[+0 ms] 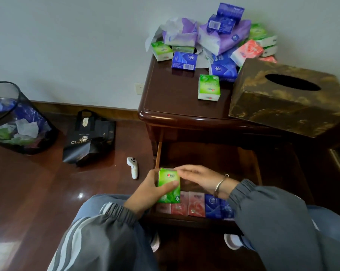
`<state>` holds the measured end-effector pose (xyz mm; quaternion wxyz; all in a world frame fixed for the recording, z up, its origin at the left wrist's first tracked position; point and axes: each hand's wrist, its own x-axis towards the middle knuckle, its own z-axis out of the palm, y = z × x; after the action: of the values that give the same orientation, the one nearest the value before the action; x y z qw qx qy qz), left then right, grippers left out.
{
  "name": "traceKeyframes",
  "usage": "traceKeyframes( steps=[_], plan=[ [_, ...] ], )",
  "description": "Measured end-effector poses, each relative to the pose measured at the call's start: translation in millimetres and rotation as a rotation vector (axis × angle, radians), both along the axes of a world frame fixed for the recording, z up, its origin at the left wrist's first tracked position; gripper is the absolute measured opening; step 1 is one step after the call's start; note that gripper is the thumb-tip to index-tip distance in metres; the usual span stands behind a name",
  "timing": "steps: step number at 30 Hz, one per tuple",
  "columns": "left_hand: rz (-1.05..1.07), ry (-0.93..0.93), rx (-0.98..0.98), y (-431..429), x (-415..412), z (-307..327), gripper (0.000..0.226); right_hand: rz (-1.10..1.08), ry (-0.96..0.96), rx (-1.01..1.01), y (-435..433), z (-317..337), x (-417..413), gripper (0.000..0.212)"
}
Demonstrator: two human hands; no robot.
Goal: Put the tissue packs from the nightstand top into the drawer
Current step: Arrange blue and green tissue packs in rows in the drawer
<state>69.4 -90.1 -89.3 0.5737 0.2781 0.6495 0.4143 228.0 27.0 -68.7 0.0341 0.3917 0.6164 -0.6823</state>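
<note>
A green tissue pack (pixel 169 184) stands upright over the left part of the open drawer (pixel 208 159), with my left hand (pixel 147 192) gripping it from the left. My right hand (pixel 200 178) rests flat beside its top right edge, fingers extended and touching it. Pink packs (pixel 196 204) and blue packs (pixel 214 206) lie in a row along the drawer's front. On the nightstand top (pixel 171 94) stands a lone green pack (pixel 208 87), and behind it a heap of purple, blue, green and pink packs (pixel 216 40).
A brown-gold tissue box (pixel 288 98) occupies the nightstand's right front. On the wooden floor to the left are a mesh wastebasket (pixel 18 118), a black paper bag (pixel 89 137) and a white controller (pixel 133 167). My knees frame the drawer front.
</note>
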Motion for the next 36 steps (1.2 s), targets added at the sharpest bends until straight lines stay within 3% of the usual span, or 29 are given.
traceKeyframes(
  steps=[6,13,16,18,20,23,27,31,36],
  plan=[
    [-0.362,0.099,-0.046,18.7,36.4,11.5,0.072,0.045,0.000,0.054,3.3,21.6,54.1,0.029],
    [-0.498,0.313,-0.030,25.0,82.1,10.3,0.079,0.109,-0.074,0.206,7.9,16.5,81.8,0.029],
    [-0.427,0.375,0.000,23.5,84.7,4.4,0.085,0.050,-0.174,0.337,36.8,3.1,104.6,0.034],
    [-0.288,0.572,0.021,21.8,72.4,-1.5,0.085,-0.055,-0.339,0.478,61.3,-7.9,127.4,0.044],
    [-0.098,0.760,-0.001,19.8,54.7,-8.2,0.070,-0.064,-0.491,0.569,75.8,-18.6,144.3,0.050],
    [0.069,0.760,-0.081,18.7,38.1,-17.7,0.057,0.020,-0.580,0.642,83.9,-37.1,147.9,0.052],
    [0.077,0.751,-0.144,18.3,39.6,-27.4,0.062,0.116,-0.655,0.799,94.8,-52.1,137.6,0.053],
    [0.051,0.733,-0.187,20.2,41.9,-33.3,0.071,0.365,-0.726,0.798,100.7,-66.5,126.0,0.050],
    [0.053,0.740,-0.181,21.1,42.6,-37.9,0.072,0.789,-1.012,0.854,108.0,-76.2,120.8,0.044]
  ],
)
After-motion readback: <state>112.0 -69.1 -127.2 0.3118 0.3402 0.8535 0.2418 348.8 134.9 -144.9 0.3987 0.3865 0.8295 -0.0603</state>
